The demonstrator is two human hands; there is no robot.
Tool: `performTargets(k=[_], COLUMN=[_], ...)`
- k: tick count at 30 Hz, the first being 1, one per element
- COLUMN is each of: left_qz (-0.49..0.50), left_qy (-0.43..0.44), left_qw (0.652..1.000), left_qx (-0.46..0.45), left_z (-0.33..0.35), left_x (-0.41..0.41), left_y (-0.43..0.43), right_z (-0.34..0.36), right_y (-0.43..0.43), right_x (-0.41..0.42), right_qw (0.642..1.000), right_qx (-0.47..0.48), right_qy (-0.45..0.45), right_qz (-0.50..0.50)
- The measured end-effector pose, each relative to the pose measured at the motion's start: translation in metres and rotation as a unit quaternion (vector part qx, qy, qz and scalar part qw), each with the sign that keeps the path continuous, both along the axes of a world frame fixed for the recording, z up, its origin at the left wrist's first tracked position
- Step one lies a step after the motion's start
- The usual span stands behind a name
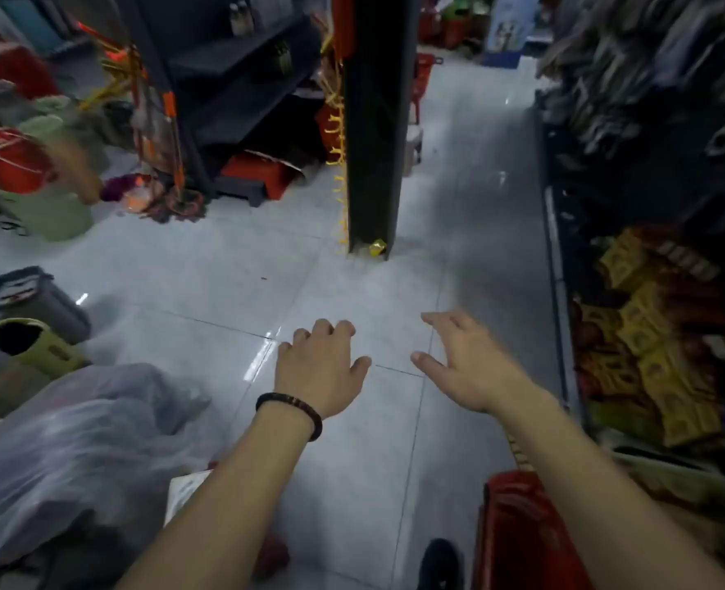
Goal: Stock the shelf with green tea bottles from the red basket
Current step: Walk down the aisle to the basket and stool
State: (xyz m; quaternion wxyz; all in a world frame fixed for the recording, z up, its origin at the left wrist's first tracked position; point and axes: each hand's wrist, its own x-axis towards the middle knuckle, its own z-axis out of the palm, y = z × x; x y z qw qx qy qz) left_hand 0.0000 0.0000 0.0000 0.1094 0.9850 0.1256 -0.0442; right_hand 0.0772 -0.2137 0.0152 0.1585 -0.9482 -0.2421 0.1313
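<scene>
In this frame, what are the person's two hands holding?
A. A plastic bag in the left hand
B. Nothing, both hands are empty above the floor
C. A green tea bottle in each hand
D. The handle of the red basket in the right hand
B. The left hand and the right hand both hang with fingers spread over the bare tiled floor, nothing in either grip; the red basket sits low beside the right forearm, untouched.

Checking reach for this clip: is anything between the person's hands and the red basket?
Nothing visible blocks it. Both the left hand and right hand are empty and open over bare floor, while the red basket sits low under the right forearm, nearer the body. No green tea bottles can be made out.
</scene>
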Motion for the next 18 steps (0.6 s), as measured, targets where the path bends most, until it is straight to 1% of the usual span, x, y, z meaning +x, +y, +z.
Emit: performTargets(k=[1, 3, 4, 8, 11, 15, 18], left_qz=[-0.007, -0.015, -0.025, -0.053, -0.055, -0.072, -0.085], left_qy=[0.022, 0.038, 0.053, 0.078, 0.095, 0.107, 0.111], left_qw=[1.000, 0.999, 0.998, 0.996, 0.994, 0.991, 0.990], left_qx=[-0.008, -0.012, -0.016, 0.007, 0.021, 0.025, 0.034], left_z=[-0.004, -0.015, -0.017, -0.031, -0.036, -0.041, -0.044], left_x=[0.011, 0.031, 0.041, 0.082, 0.113, 0.158, 0.202], left_y=[-0.013, -0.041, -0.056, -0.102, -0.128, -0.154, -0.161], right_z=[-0.004, -0.014, -0.018, -0.044, -0.064, -0.083, -0.094], right_y=[-0.016, -0.051, -0.071, -0.123, -0.153, -0.186, -0.192], right_x=[0.006, 0.018, 0.024, 0.053, 0.080, 0.116, 0.150], right_qw=[1.000, 0.999, 0.997, 0.994, 0.991, 0.987, 0.985], right_qx=[-0.007, -0.032, -0.046, -0.003, 0.012, 0.003, -0.006], right_qy=[0.006, 0.010, 0.027, 0.081, 0.100, 0.120, 0.134], right_qz=[-0.012, -0.042, -0.053, -0.073, -0.090, -0.102, -0.110])
